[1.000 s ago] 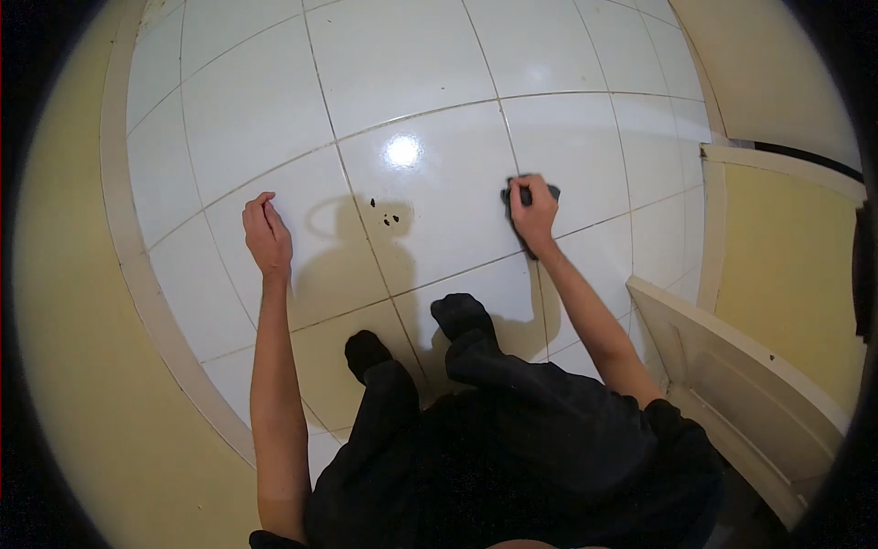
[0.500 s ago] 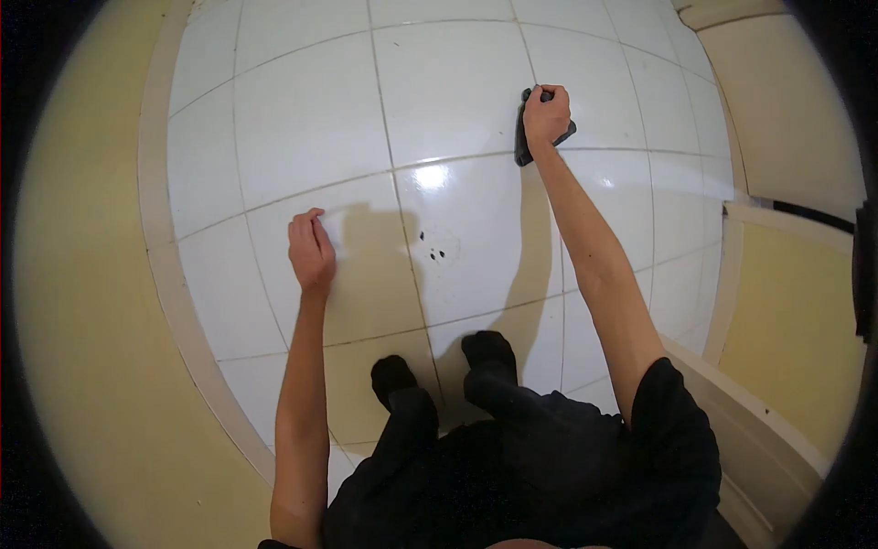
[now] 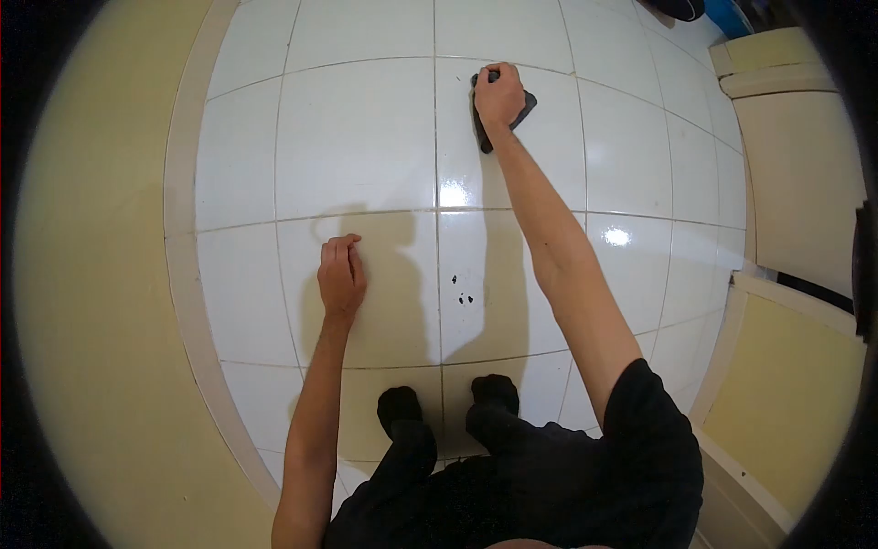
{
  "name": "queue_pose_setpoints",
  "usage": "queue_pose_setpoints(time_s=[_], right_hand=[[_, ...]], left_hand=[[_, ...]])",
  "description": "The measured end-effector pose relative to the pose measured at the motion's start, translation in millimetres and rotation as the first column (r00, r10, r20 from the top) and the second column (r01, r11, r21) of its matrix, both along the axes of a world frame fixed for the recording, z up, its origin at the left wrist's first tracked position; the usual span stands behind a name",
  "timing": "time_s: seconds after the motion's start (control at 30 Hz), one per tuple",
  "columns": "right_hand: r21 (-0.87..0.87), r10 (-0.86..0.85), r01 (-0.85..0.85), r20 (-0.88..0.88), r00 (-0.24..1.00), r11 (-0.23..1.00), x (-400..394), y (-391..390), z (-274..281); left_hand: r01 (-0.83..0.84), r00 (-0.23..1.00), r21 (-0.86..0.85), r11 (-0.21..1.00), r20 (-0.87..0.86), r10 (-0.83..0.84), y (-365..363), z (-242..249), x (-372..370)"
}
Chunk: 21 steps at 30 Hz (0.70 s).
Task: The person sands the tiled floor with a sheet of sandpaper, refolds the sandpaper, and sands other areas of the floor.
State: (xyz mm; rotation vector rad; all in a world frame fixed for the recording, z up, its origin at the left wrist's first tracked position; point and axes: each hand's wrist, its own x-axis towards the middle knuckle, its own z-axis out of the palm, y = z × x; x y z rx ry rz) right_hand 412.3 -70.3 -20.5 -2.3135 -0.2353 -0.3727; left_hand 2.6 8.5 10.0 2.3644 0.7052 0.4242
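Observation:
Held in my right hand (image 3: 500,96) is a dark cloth-like object (image 3: 483,135), partly hidden under the fingers and spread to both sides of them, over the white tiles. My left hand (image 3: 342,274) hangs over the tiled floor (image 3: 357,137) at the centre left, its fingers curled loosely together; I cannot make out whether anything is in it. Several small dark specks (image 3: 462,299) lie on the tiles between my two hands, nearer to my feet.
My dark-socked feet (image 3: 399,407) stand on the tiles at the bottom. A yellowish wall (image 3: 101,274) runs along the left. Pale door frames and panels (image 3: 796,165) line the right side, with a blue object (image 3: 727,18) at the top right.
The view has shifted, with more floor showing ahead. My right hand has moved forward and left with the dark object still in it. My left hand stays curled over the floor.

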Motion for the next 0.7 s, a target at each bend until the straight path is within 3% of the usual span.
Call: queue_pose_setpoints(time_s=[0.07, 0.17, 0.33, 0.57, 0.7], right_hand=[[0.006, 0.039, -0.039, 0.003, 0.999, 0.999, 2, 12, -2], [0.060, 0.309, -0.311, 0.031, 0.950, 0.949, -2, 16, -3], [0.064, 0.560, -0.559, 0.005, 0.829, 0.827, -44, 10, 8], [0.129, 0.812, -0.802, -0.103, 0.575, 0.584, -132, -36, 21], [0.235, 0.870, -0.839, -0.181, 0.458, 0.491, -178, -72, 32]], left_hand=[[-0.004, 1.000, -0.003, 1.000, -0.003, 0.004, 0, -2, -1], [0.006, 1.000, 0.020, 1.000, 0.021, -0.006, 1, -2, -2], [0.011, 0.998, 0.047, 0.999, 0.055, -0.014, -2, 1, -2], [0.019, 0.992, 0.119, 0.993, 0.122, -0.034, -3, -2, -2], [0.006, 0.999, 0.131, 0.991, 0.045, -0.012, -6, 0, -3]])
